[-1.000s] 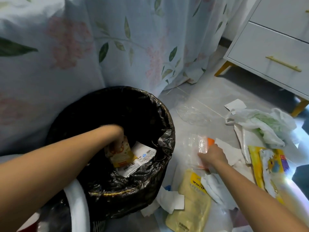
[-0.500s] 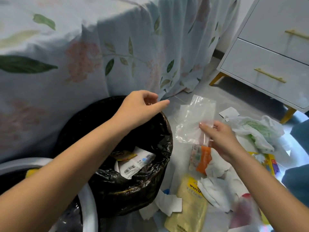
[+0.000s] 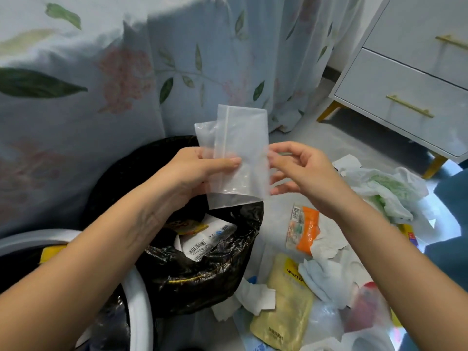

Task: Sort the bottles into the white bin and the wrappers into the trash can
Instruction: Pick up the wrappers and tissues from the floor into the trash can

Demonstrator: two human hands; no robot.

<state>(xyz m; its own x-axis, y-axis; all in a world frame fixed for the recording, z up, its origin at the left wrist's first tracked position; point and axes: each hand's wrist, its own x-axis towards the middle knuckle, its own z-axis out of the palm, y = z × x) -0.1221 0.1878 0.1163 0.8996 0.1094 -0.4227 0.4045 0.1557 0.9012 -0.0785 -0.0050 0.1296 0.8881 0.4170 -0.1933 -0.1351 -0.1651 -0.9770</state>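
Note:
A clear plastic wrapper (image 3: 240, 153) hangs upright above the far rim of the trash can (image 3: 202, 279), which is lined with a black bag and holds several wrappers. My left hand (image 3: 195, 171) pinches the wrapper's left side with thumb and fingers. My right hand (image 3: 301, 173) is at the wrapper's right edge with fingers curled behind it. The white bin (image 3: 138, 300) shows its rim at the lower left. On the floor to the right lie an orange wrapper (image 3: 304, 229), a yellow pouch (image 3: 286, 307) and torn white papers (image 3: 326, 272).
A floral bedsheet (image 3: 126, 72) hangs behind the trash can. A white drawer unit (image 3: 405, 97) on gold legs stands at the upper right. A white and green plastic bag (image 3: 387, 191) and more litter crowd the floor at right.
My left hand came out of the trash can and rose to the clear wrapper. My right hand lifted that wrapper off the floor and carried it left, over the can.

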